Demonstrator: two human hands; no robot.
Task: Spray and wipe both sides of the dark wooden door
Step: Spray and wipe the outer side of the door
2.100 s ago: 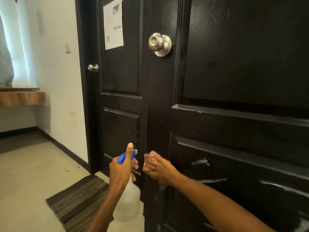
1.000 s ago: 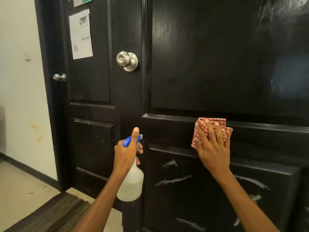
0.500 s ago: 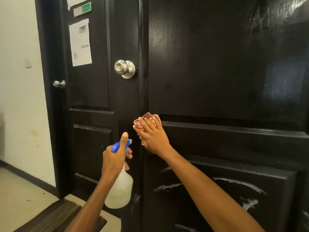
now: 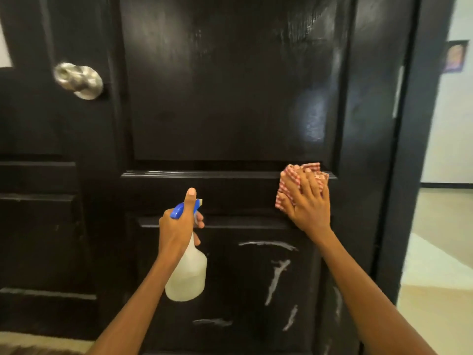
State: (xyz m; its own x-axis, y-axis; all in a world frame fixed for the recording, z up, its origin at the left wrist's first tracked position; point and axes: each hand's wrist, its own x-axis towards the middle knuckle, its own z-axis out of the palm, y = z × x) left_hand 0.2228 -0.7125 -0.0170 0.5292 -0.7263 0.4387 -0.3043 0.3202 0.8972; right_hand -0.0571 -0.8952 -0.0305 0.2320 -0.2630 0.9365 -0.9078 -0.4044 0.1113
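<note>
The dark wooden door (image 4: 230, 98) fills the view, with a silver knob (image 4: 79, 80) at upper left. My left hand (image 4: 176, 231) grips the neck of a translucent spray bottle (image 4: 188, 275) with a blue trigger head, its nozzle turned towards the door. My right hand (image 4: 308, 206) presses a red-and-white checked cloth (image 4: 289, 184) flat against the door's middle rail, near its right edge, with fingers spread over the cloth. White streaks (image 4: 277, 278) mark the lower panel.
The door's hinge side and dark frame (image 4: 409, 149) stand at the right. Beyond it a light floor (image 4: 440, 252) and a pale wall with a small picture (image 4: 455, 56) show. Another dark door panel (image 4: 38, 201) lies at the left.
My right hand slid the cloth along the middle rail from the left, near the knob side, over to the right edge. The view swung right. My left hand kept its hold on the bottle.
</note>
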